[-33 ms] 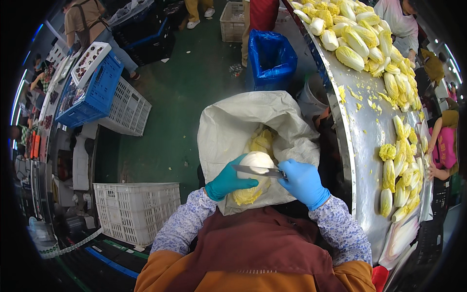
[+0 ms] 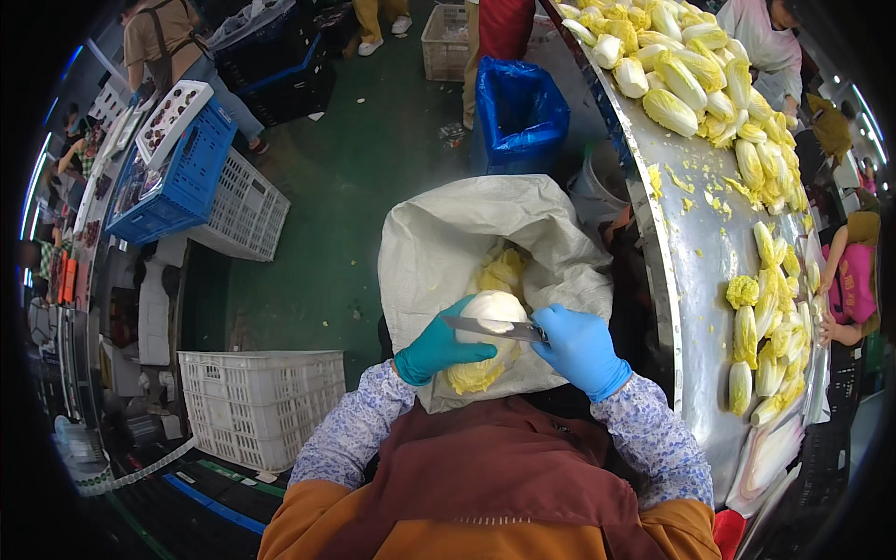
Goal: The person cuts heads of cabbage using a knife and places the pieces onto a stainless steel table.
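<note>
My left hand (image 2: 437,349), in a teal glove, is closed around a napa cabbage (image 2: 495,306) whose pale base faces up. In my blue-gloved right hand (image 2: 581,351) is a knife (image 2: 487,326), its blade lying across the cabbage's base toward my left fingers. Both hands are over the mouth of a white woven sack (image 2: 420,252) in front of my body. Yellow cabbage leaves (image 2: 502,271) lie inside the sack, and more yellow leaf shows below the held cabbage.
To my right runs a metal table (image 2: 686,280) with a heap of napa cabbages (image 2: 691,75) and leaf scraps. A bin with a blue liner (image 2: 521,117) stands beyond the sack. White crates (image 2: 261,406) and a blue crate (image 2: 173,187) are at left. Co-workers stand around the far edges.
</note>
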Available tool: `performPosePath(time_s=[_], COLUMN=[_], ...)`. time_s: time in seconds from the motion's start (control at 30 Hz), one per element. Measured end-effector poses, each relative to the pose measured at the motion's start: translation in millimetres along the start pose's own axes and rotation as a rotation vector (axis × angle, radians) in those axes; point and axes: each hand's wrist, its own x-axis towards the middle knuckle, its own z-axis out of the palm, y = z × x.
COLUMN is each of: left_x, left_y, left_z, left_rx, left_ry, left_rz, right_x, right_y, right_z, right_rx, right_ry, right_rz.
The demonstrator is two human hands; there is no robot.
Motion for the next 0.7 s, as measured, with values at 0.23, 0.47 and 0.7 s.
performPosePath(time_s=[0.23,0.47,0.7], left_x=[-5,-3,-3], left_y=[6,11,16], left_z=[7,8,11], left_rx=[-0.033,-0.009,-0.003], left_ry=[-0.017,-0.036,-0.115], left_rz=[-0.021,-0.076,-0.093], right_x=[-5,-11,-11], right_y=[-5,-5,11], right_z=[0,-4,10], right_rx=[-0.09,-0.043,0.015], right_ry=[-0.003,0.031,0.043], right_rz=[0.005,0.035,0.022])
